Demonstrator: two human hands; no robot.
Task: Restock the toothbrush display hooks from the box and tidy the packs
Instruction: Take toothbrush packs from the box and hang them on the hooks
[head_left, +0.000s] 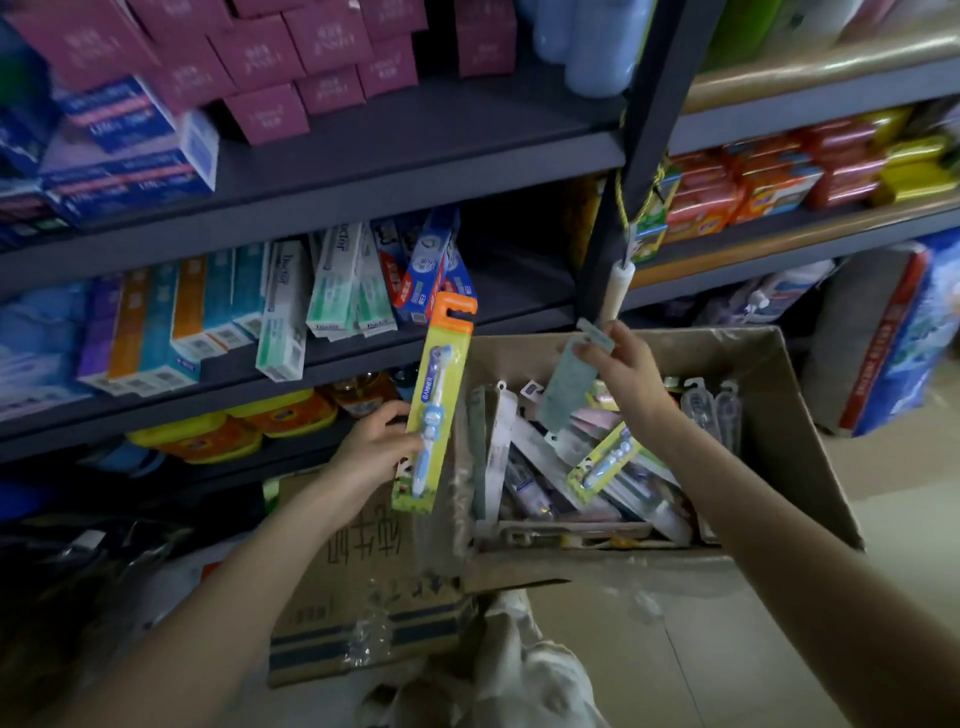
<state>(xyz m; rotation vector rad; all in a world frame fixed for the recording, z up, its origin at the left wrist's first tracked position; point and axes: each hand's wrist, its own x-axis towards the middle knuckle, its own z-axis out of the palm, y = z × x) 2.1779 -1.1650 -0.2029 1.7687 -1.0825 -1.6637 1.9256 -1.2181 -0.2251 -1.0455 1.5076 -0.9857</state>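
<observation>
Below, a person's two bare arms reach over an open cardboard box (779, 395) standing on the floor beside dark shop shelves (415, 150). The left hand (371, 449) has its grip clamped on the lower half of a yellow children's toothbrush pack (439, 402), held upright with its orange hanger tab at the top, just left of the box and in front of the toothpaste cartons (280, 306). The right hand (628, 371) pinches the top of a pale green pack (569, 384) between thumb and fingers, lifted above the box's far side, near a white padded hook (618, 288) hanging from the shelf upright. More packs (571, 467) lie jumbled in the box, another yellow one among them. Likely risks: the green pack hangs from a light fingertip pinch and could slip back into the heap; with both hands full, threading a hanger hole onto a hook could be fumbled, dropping either pack.
</observation>
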